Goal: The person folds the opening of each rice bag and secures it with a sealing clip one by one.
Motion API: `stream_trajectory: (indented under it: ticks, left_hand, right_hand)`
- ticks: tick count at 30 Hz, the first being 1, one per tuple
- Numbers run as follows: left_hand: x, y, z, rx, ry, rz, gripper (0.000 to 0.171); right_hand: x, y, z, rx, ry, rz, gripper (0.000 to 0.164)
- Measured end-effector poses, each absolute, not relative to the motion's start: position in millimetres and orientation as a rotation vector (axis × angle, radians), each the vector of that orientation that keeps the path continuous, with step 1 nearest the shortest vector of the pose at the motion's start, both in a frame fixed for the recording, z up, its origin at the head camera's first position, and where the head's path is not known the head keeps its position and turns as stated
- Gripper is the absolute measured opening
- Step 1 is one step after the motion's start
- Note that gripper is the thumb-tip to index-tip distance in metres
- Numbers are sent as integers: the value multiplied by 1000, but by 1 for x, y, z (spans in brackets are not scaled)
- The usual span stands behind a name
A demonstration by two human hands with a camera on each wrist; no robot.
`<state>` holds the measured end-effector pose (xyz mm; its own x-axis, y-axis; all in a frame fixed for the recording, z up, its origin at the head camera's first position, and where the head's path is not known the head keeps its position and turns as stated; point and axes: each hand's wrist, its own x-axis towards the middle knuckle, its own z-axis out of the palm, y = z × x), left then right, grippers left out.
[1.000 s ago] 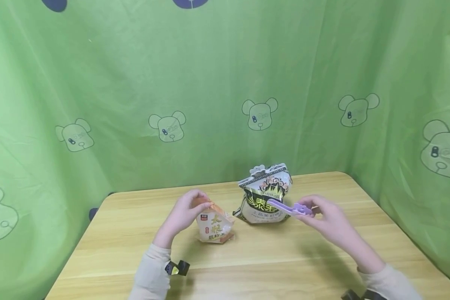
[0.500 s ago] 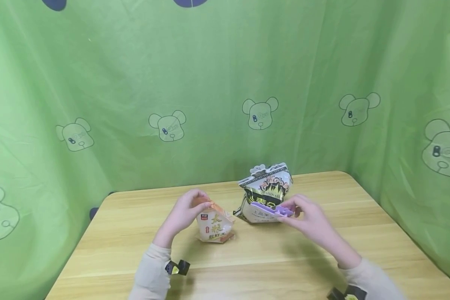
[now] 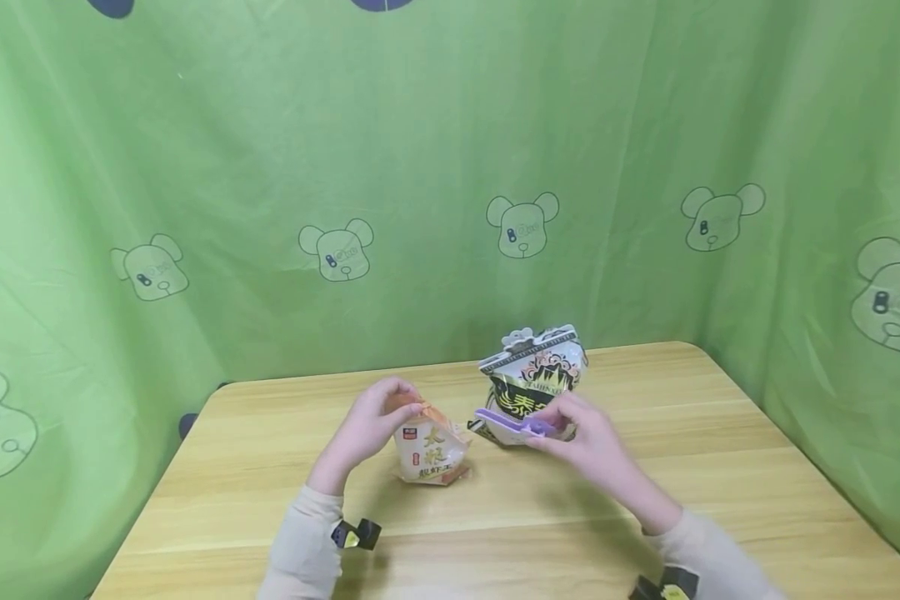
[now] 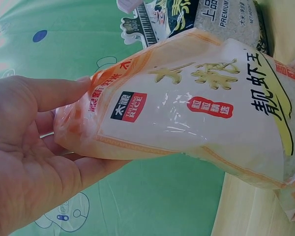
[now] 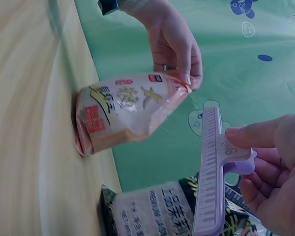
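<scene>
My left hand (image 3: 371,421) pinches the gathered orange top of a small rice bag (image 3: 429,454), white and orange with gold lettering, standing on the table. In the left wrist view the thumb lies over the front of that bag (image 4: 182,103) and the fingers are behind it. My right hand (image 3: 581,437) holds a purple bag clip (image 3: 502,420) by its grip, thumb on one side and fingers on the other. The long bar of the clip (image 5: 210,172) points toward the small bag, apart from it.
Behind the right hand stands a larger black-and-white rice bag (image 3: 532,379), its folded top held by a pale bag clip (image 3: 521,346). Both bags are on a wooden table (image 3: 270,467). A green curtain (image 3: 420,125) with bear-head prints hangs behind and at the sides.
The right hand has moved left with the purple bag clip, passing in front of the larger rice bag toward the small one. The left hand and the small bag have stayed in place.
</scene>
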<state>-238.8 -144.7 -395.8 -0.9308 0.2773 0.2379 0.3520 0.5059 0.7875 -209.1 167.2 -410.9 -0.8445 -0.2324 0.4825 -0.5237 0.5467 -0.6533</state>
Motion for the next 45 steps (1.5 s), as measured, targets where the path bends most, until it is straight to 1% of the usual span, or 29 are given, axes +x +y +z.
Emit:
stream_trajectory:
  ticks: [6,15,24,34,45]
  left_hand:
    - [-239,-145,-395,-564,-2657,-1411,13]
    - [-238,-145,-394,-576,-2664,-1405,11]
    - [-238,-145,-394,-595,-2666,-1411,11]
    - [-236,-145,-394,-628,-2644,-1370,7]
    - [-235,-146,-393,-645,-2652,-1354,8]
  right_hand:
    - [-210,159,-415,671,-2423,1216,21]
    - [-211,149,-423,682,-2388,1366,19]
    - [-216,140,-432,633,-2420,1304,19]
    - [-220,134,-441,607,-2448,1325,20]
    - [-222,127,-452,576,-2466,1360,22]
